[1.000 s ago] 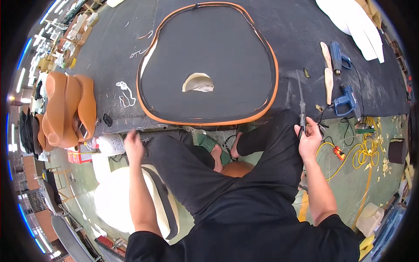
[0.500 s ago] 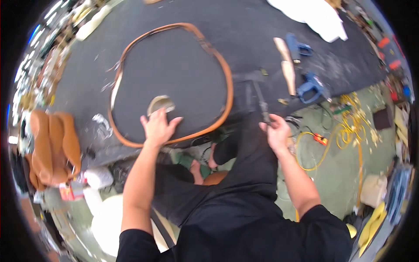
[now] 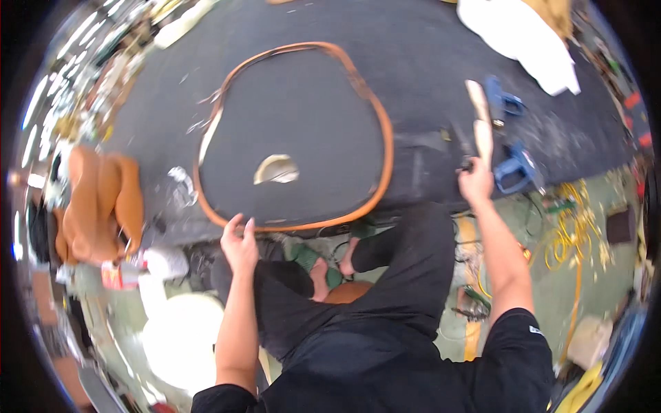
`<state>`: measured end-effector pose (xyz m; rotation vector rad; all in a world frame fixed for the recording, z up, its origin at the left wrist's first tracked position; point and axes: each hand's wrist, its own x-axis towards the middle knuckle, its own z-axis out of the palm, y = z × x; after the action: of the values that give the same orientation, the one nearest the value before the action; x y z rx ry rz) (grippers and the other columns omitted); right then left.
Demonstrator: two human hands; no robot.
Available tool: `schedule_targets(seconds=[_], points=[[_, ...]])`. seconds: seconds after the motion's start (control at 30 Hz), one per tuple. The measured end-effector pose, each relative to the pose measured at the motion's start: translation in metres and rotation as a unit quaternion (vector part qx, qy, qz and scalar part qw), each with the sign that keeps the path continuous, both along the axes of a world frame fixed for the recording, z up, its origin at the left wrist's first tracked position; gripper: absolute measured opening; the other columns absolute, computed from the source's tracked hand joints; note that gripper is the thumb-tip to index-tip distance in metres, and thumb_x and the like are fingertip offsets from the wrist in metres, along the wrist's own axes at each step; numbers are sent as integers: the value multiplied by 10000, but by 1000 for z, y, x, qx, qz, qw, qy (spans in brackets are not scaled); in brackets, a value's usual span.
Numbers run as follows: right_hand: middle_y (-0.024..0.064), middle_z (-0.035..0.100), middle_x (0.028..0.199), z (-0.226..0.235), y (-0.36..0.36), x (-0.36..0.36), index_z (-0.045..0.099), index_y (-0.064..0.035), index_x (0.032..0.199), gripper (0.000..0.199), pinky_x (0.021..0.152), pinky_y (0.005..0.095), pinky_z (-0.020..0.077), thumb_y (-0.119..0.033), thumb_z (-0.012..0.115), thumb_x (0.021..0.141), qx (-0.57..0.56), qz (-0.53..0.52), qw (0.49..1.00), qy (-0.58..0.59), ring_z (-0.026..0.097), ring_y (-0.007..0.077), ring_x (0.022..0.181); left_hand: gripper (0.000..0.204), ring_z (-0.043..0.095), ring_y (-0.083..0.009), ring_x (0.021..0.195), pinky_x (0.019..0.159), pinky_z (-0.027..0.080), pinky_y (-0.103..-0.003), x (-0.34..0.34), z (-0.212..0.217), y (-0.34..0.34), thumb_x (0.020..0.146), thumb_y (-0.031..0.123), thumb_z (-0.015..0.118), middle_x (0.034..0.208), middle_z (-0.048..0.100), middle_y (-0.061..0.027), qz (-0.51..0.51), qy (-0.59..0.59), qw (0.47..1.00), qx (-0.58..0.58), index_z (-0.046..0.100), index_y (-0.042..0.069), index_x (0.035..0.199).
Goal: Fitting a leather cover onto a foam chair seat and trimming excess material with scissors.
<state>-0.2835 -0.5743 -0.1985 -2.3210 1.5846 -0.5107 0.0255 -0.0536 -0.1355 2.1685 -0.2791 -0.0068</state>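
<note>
A large rounded black panel [image 3: 296, 117] with a brown leather-like edging [image 3: 387, 138] lies on the dark worktable. Low on the panel is a small half-round beige patch [image 3: 277, 170]. My left hand [image 3: 239, 246] is at the panel's near-left edge, thumb and fingers apart; whether the fingertips touch the edging I cannot tell. Over the table at the right, my right hand [image 3: 476, 182] is closed round the dark handle of a long thin tool [image 3: 467, 164], whose far part is blurred. Just beyond that hand lies a long pale strip [image 3: 482, 127].
Two blue pistol-grip tools [image 3: 501, 96] lie right of the strip. White cloth [image 3: 516, 38] is at the far right. Brown padded pieces [image 3: 103, 199] stand on the left. Yellow hose [image 3: 568, 234] coils on the floor at right. A bright round white object [image 3: 182, 344] is at lower left.
My left hand has drawn back from the patch to the panel's near edge. My right hand has moved right and forward with the thin tool, up to the pale strip.
</note>
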Motion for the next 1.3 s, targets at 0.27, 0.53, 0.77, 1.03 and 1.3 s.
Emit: schedule_targets(seconds=[0.27, 0.53, 0.77, 1.03, 1.3], points=[[298, 695, 1129, -4, -43, 62, 651, 54, 1170, 377, 996, 509, 519, -143, 612, 851, 51, 111, 966, 227, 657, 463, 1111, 416, 580, -385, 1320, 1087, 448, -472, 0, 5, 19, 912, 92, 725, 1334, 658, -177, -125, -234, 953, 146, 625, 18, 1310], [197, 663, 1255, 54, 90, 149, 654, 12, 1234, 397, 1051, 442, 486, -153, 732, 881, -97, 243, 948, -180, 610, 377, 1209, 658, 239, -398, 1557, 1153, 242, -748, 122, 20, -99, 994, 365, 641, 1666, 323, -144, -121, -218, 933, 259, 401, 177, 1576], [202, 624, 1274, 76, 245, 171, 632, 9, 1247, 512, 1045, 510, 442, -128, 772, 774, -132, 386, 880, -242, 587, 395, 1207, 712, 108, -399, 1593, 1134, 152, -825, 121, -3, -104, 1001, 389, 614, 1739, 150, -66, -143, -142, 908, 368, 300, 288, 1631], [216, 411, 1550, 67, 340, 177, 459, -74, 1506, 817, 1153, 648, 308, -226, 778, 769, -67, 594, 802, -16, 380, 410, 1447, 844, 290, -366, 1554, 1164, 219, -748, 90, 4, -67, 875, 420, 778, 1652, 381, -133, -18, -102, 986, 128, 411, 132, 1578], [264, 335, 1598, 89, 359, 243, 347, -22, 1561, 1017, 1180, 656, 277, -302, 870, 736, -94, 625, 773, 50, 312, 457, 1492, 525, 608, -199, 1153, 1011, 481, -346, 7, -26, 12, 985, 151, 728, 1279, 632, -140, 330, 223, 817, -417, 486, -40, 1409]])
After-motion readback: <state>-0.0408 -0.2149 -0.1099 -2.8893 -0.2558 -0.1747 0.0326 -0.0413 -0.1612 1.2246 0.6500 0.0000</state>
